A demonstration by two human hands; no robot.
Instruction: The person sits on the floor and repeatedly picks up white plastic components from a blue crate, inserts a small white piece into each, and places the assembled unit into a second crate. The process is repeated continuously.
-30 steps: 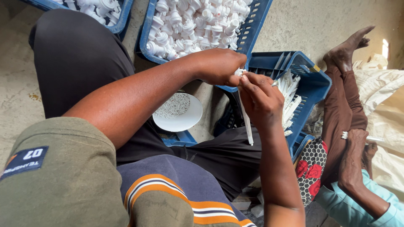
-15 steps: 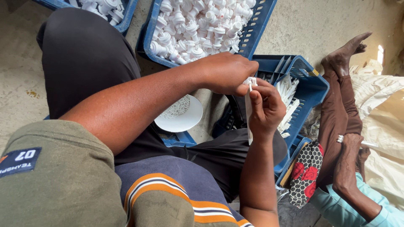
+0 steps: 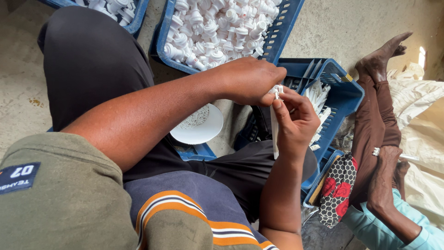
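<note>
**Thin white tube held upright where the two hands meet**

The thin white tube (image 3: 275, 134) hangs almost straight down in the picture, with its long axis running from the fingertips toward the person's lap. Its upper end is at the place where both hands come together, and its lower end is free, in front of the black trousers (image 3: 88, 60). The right hand (image 3: 296, 122) holds the tube from the side, with thumb and fingers closed around its upper part. The left hand (image 3: 249, 81) comes from above and the left, and its fingers are closed on a small white plastic piece (image 3: 277, 89) sitting at the top end of the tube. So the small piece lies directly over the tube, on the same axis, and both hands touch each other there. Whether the piece is already seated on the tube cannot be told, because the fingers cover the joint.

Just behind the hands stands a blue crate (image 3: 162, 44) full of white plastic pump parts (image 3: 217, 28). To the right, a second blue crate (image 3: 344, 99) holds more thin white tubes (image 3: 319, 95), partly hidden by the right hand. A white round lid (image 3: 203, 129) with small white pieces lies below the left forearm. At the far right another person's leg (image 3: 377, 115) and hand (image 3: 386, 180) are in view, well apart from the work; that person's body is cut off by the edge.
</note>
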